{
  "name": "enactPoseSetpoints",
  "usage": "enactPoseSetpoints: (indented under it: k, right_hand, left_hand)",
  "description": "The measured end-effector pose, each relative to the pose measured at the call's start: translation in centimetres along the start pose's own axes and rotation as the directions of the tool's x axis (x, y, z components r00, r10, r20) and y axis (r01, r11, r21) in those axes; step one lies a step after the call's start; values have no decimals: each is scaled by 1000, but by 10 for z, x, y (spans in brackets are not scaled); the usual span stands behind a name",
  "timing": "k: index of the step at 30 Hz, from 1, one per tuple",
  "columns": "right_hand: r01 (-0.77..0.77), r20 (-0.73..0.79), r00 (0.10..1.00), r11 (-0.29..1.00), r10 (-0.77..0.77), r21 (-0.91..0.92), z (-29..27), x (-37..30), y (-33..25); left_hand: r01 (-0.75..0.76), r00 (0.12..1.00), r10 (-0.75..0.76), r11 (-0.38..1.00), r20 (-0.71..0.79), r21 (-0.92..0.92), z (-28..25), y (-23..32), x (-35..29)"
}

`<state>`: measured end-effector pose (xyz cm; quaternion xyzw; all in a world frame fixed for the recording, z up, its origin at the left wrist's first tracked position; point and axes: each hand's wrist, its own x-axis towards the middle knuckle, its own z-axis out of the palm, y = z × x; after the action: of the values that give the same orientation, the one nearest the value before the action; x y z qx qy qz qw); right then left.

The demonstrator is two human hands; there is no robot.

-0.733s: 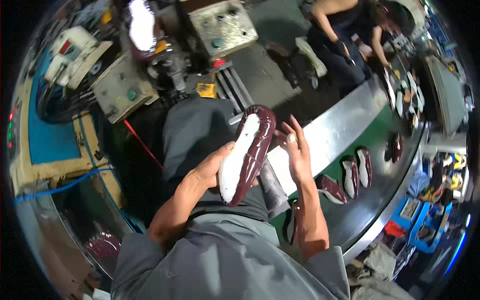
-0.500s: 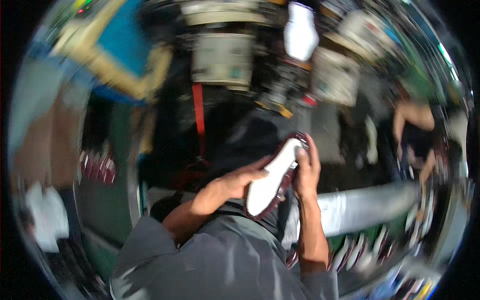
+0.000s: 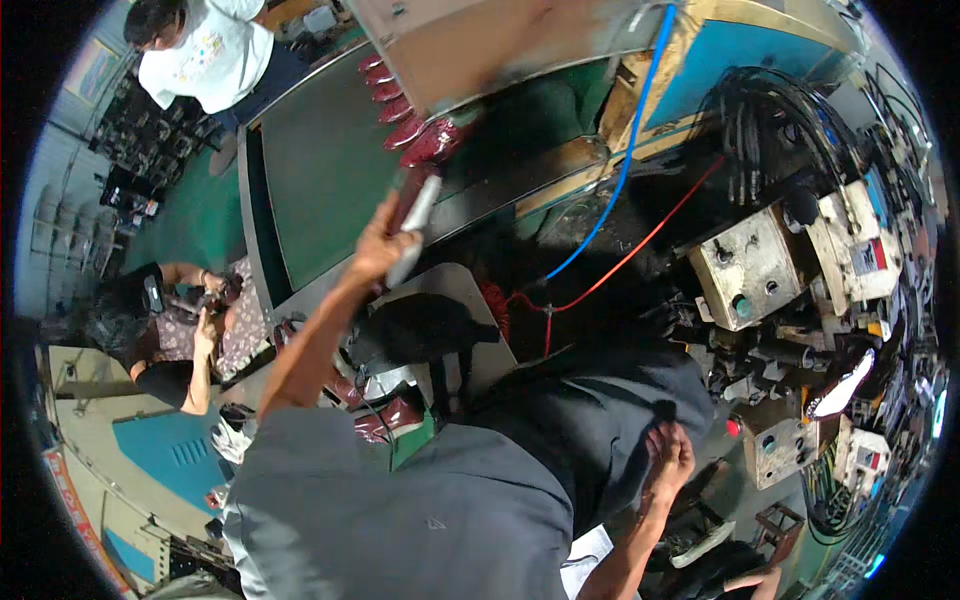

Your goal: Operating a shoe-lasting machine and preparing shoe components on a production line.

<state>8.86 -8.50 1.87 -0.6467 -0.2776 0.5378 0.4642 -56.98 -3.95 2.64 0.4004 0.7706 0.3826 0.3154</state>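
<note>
My left hand (image 3: 380, 245) is closed around a burgundy shoe (image 3: 408, 195) whose white sole faces right. It hangs over the near edge of a green conveyor belt (image 3: 330, 190), slightly smeared by motion. Just beyond it, a row of glossy burgundy shoes (image 3: 404, 131) lies on the belt. My right hand (image 3: 668, 460) is by my dark-trousered leg, fingers loosely bent and apart, with nothing visible in it. Another burgundy shoe with a white sole (image 3: 845, 385) sits in the machine at the right.
Control boxes (image 3: 745, 268) with knobs stand at the right. A blue hose (image 3: 632, 150) and a red hose (image 3: 640, 252) cross the far side. More burgundy shoes (image 3: 400, 418) lie low, left of a stool (image 3: 470, 300). One person (image 3: 205, 60) stands far left; another (image 3: 150, 320) works beside the belt.
My view has swung left toward the belt. My right hand has let go of the shoe and lowered to my leg; my left hand has carried the shoe out to the belt.
</note>
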Motion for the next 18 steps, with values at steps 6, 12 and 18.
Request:
enactPoseSetpoints:
  k: [6,12,18]
  right_hand:
    - [-103,-64,993,987,96,-123,-39,1,-6]
    - [-93,20,995,968,101,-235,-37,27,-25]
    - [6,78,997,956,17,-293,-39,32,-40]
  left_hand:
    - [179,983,-84,335,-160,925,-106,-125,45]
    - [7,1000,13,431,-13,902,-166,-136,48]
    - [286,951,-304,814,-49,505,-180,-210,-47]
